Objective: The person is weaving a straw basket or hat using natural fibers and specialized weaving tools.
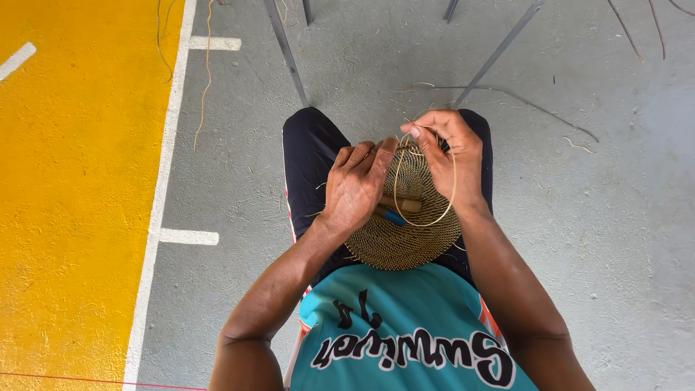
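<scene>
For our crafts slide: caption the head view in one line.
Both hands, left and right, work a strand at a woven disc.

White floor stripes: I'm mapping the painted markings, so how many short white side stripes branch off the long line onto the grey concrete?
2. One short white stripe lies near the top; the other short white stripe lies lower, left of the person's knee. More may lie outside view.

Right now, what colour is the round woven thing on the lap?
Golden tan, coiled in rings: the woven disc, seen best in the head view.

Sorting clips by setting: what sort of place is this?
Probably a painted sports court or hall used for handcraft: grey concrete floor, yellow zone with white lines, and a woven disc on the person's lap.
</scene>
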